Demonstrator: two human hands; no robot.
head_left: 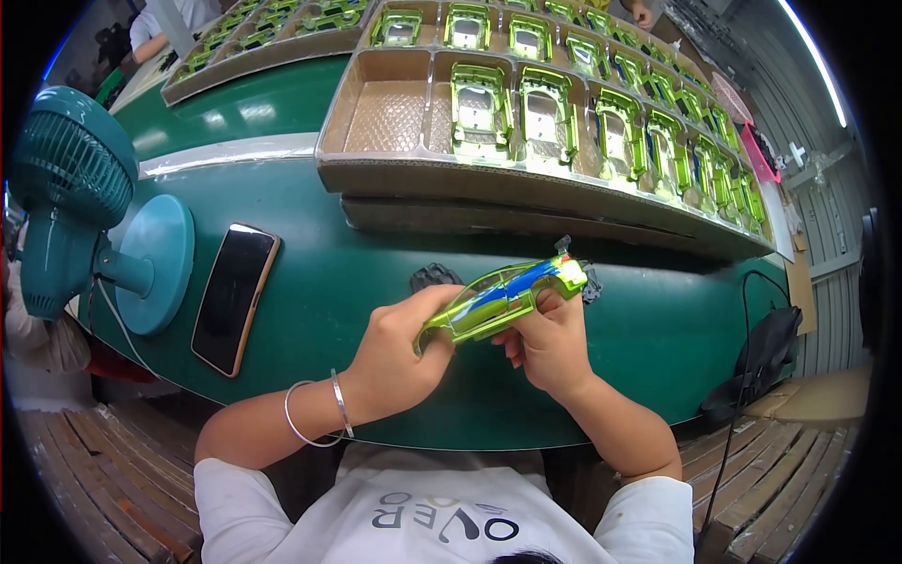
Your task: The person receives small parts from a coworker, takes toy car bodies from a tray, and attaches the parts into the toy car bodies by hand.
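A shiny green toy car body (pixel 503 299) with a blue side is held above the near part of the table, tilted up to the right. My left hand (pixel 402 352) grips its left end between thumb and fingers. Under its right end, my right hand (pixel 552 348) is closed on it, the thumb near the wheel arch. A small dark part (pixel 563 245) stands up from the car body's right end. Behind my hands lie small black parts (pixel 434 275) and more black pieces (pixel 591 284), partly hidden by the car body.
A divided cardboard tray (pixel 554 183) of green car bodies spans the far side, with another tray (pixel 263 61) beyond to the left. A phone (pixel 235 301) and a teal fan (pixel 80 179) stand left on the green table (pixel 310 367). A black bag (pixel 766 362) and cable are right.
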